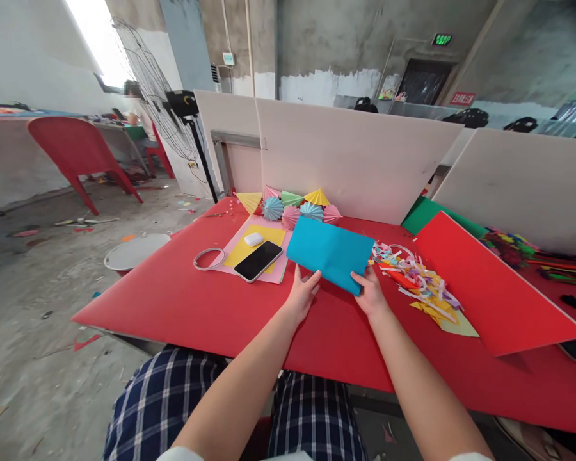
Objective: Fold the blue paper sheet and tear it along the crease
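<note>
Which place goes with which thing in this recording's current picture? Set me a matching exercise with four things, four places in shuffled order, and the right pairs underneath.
Things
1. blue paper
2. phone
3. paper fans
4. paper scraps

Places
A. at the far edge of the red table, in front of the pale partition
B. just left of the red board
C. held by the left hand and the right hand
D. lying partly on the yellow paper

Right pairs: 1-C, 2-D, 3-A, 4-B

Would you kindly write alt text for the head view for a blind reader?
A person's left hand and right hand hold blue paper at a red table. Behind the blue paper are pleated fans; a phone lies to its left, colorful scraps to its right.
</note>
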The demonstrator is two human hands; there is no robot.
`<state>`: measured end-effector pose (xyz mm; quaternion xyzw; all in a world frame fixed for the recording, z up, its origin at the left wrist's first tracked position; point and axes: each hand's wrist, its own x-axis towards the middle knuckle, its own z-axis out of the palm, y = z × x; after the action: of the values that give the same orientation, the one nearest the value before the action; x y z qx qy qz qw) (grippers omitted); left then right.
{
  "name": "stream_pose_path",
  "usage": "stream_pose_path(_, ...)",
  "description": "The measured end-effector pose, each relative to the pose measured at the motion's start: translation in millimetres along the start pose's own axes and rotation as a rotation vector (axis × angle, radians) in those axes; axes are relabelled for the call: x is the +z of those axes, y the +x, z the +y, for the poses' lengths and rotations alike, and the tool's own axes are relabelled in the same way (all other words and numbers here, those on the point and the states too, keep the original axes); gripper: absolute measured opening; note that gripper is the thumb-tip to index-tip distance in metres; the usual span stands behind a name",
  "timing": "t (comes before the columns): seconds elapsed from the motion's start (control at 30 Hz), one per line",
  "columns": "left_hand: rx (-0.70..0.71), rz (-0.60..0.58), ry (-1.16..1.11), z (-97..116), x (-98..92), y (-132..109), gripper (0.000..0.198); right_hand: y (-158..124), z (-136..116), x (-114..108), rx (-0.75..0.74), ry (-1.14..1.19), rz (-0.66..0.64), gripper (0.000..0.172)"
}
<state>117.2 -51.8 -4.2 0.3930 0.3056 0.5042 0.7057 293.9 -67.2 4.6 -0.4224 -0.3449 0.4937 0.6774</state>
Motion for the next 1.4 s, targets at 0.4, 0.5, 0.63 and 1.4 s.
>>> stream_pose_path(0.4,0.002,-0.072,-0.043,28.3,-20.0,14.5,0.09,1.9,-22.7,-18.8,0.151,0.051,-0.156,0.056)
stream_pose_path(0.5,-0.02,-0.078,0.004,30.2,-19.2,10.3,0.098,0.4,-21.7,-16.8,0.182,-0.007,-0.201,0.058)
stream_pose_path(0.63,-0.017,-0.043,0.043,27.7,-15.9,9.1,0.104,-7.3,-19.2,-6.6,0.218,-0.1,-0.273,0.067)
stream_pose_path(1.4,-0.091,-0.51,0.714,45.1,6.2,-124.9,0.024,24.6,-22.9,-39.1,0.174,-0.785,-0.291,0.029)
